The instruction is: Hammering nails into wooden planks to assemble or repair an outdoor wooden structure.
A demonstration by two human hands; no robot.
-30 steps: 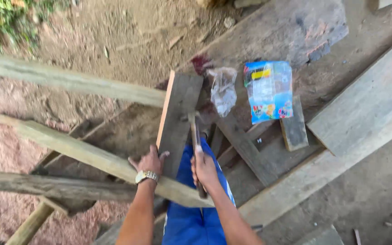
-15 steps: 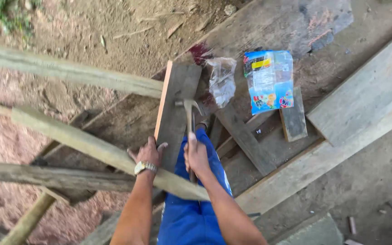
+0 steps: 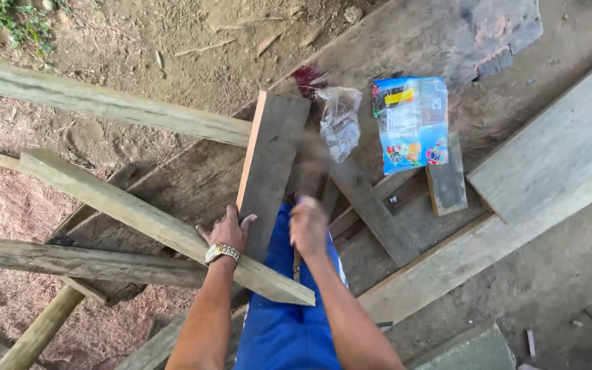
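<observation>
Far to my left, long weathered timber beams are lying crossed over the sandy ground, one slanting beam running down toward my knees. My left hand, wearing a metal wristwatch, is pressing flat with spread fingers where that slanting beam is meeting the lower end of a short upright plank; this grip is released, palm down, not closing on anything. Just to the right, my right hand is clenching around a hammer handle, which is showing only as a blur rising above my fist, so I cannot tell where its head is. My blue trousers are filling the space below both hands. Further right, a crumpled clear plastic bag is lying on the grey boards, and just beside it a colourful printed packet is resting partly over a small wooden block. At the far right, a wide pale plank is lying slantwise.
</observation>
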